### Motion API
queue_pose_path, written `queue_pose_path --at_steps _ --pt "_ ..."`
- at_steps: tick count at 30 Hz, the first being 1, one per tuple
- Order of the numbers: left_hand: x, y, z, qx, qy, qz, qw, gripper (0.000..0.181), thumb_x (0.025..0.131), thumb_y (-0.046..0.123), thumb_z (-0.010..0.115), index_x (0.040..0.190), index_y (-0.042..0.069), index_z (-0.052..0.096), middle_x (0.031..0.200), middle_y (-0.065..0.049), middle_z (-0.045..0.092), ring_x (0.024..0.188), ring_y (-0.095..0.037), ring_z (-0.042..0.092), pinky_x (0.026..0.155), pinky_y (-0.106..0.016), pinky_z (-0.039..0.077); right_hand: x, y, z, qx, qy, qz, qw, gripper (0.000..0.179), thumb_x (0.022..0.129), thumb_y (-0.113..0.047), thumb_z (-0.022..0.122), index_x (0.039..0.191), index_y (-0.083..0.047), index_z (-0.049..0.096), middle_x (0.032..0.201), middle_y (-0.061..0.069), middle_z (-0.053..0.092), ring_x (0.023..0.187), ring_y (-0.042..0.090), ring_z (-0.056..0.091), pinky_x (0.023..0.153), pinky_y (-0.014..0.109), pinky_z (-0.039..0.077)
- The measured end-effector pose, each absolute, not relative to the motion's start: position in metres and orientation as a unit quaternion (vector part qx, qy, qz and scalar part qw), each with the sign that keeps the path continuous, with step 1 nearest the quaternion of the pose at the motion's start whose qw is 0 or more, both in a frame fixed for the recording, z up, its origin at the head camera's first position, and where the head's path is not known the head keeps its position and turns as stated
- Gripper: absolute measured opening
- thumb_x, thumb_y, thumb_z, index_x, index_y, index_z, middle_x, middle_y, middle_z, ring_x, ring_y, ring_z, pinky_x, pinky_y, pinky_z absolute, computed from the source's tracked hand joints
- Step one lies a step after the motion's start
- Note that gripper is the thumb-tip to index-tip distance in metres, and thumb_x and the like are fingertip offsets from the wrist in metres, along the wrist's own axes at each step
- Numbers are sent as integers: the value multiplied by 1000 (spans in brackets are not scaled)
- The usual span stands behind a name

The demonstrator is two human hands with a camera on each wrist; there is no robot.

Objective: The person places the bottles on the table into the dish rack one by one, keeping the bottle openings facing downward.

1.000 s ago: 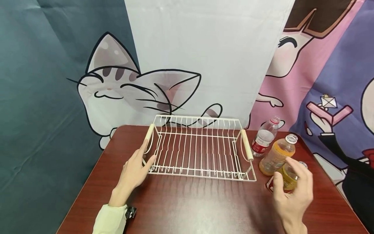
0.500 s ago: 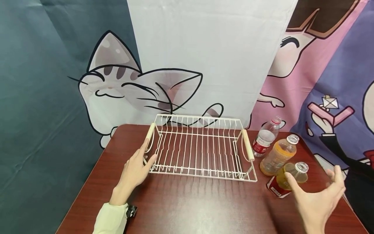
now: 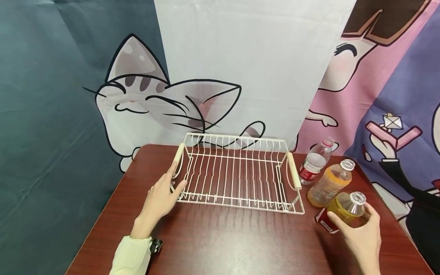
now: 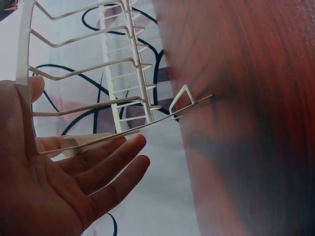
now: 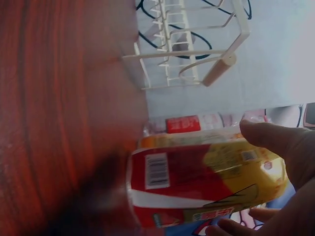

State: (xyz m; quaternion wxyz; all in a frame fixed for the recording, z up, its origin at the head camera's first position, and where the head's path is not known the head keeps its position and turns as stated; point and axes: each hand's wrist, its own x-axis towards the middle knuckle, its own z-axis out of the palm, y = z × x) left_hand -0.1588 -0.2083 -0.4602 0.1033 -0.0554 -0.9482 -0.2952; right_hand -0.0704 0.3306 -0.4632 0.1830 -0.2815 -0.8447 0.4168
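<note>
A white wire dish rack (image 3: 240,207) with pale handles stands at the back of the table. My left hand (image 3: 159,200) rests at its left end, with straight fingers along the left handle (image 3: 179,153) and the thumb on the inner side of the rack. In the left wrist view the fingers (image 4: 115,191) stretch loosely beside the wire. At the right, my right hand (image 3: 366,236) curls round the upper part of an upright plastic bottle (image 3: 343,209) with a red and yellow label. Its thumb (image 5: 263,135) lies on the near side; the other fingers are partly hidden behind the bottle.
Behind that bottle stand an orange-tinted bottle (image 3: 329,187) and a clear bottle with a red label (image 3: 314,164), both uncapped. All sit close to the rack's right end, near the table's (image 3: 233,244) right edge. A cartoon-printed cloth (image 3: 254,68) hangs behind.
My right hand swung right, past the red and yellow bottle, then came back left and closed round it. My left hand stays at the rack's left end. The view shifts slightly.
</note>
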Motion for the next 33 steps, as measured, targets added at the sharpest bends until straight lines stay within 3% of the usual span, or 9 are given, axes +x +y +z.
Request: queue_pose_path --at_steps 2,6,11,16,19,22,28,33 --pt "-158 -208 -459 -55 -949 -292 105 78 113 50 60 178 21 28 127 -16 70 107 -32 71 85 -63 56 -72 332 -467 -276 -854 404 176 102 90 -28 92 169 0 33 156 36 50 145 51 48 110 53 37" --pt "-157 -208 -459 -53 -949 -294 103 78 113 51 59 178 21 28 126 -17 69 109 -32 71 87 -64 56 -73 336 -474 -268 -866 387 167 96 91 -31 89 162 11 37 151 42 47 145 60 42 116 72 33" --pt "-158 -208 -458 -50 -950 -291 102 79 113 52 59 178 22 27 127 -17 69 110 -32 71 88 -64 56 -73 338 -476 -284 -862 392 150 98 95 -36 86 164 9 33 152 42 47 146 60 43 118 72 32" --pt "-158 -208 -458 -54 -950 -291 102 78 113 51 59 179 23 26 132 -18 69 116 -33 71 89 -67 55 -71 338 -478 -297 -859 389 150 95 95 -39 86 162 6 36 146 38 54 134 54 53 102 55 41" --pt "-158 -208 -459 -56 -949 -291 102 78 113 51 59 179 23 26 135 -18 69 116 -34 71 88 -67 56 -71 338 -478 -302 -861 379 155 92 94 -40 87 158 6 41 138 34 58 123 47 57 90 44 38" --pt "-157 -207 -460 -57 -949 -293 103 78 113 51 59 179 22 26 139 -18 68 117 -34 71 88 -67 56 -70 337 -478 -304 -861 374 162 89 93 -40 88 155 5 44 132 30 60 113 40 56 86 41 37" --pt "-158 -208 -460 -59 -948 -296 101 78 114 50 59 179 21 26 139 -18 68 117 -34 71 88 -66 56 -67 332 -470 -302 -853 380 193 87 92 -37 90 156 2 46 136 29 61 112 36 53 88 33 35" --pt "-158 -208 -459 -62 -948 -293 104 77 114 49 58 178 21 27 137 -19 68 117 -34 71 90 -67 55 -64 323 -458 -306 -834 397 231 86 92 -34 90 160 -4 49 150 26 60 131 31 53 108 25 35"
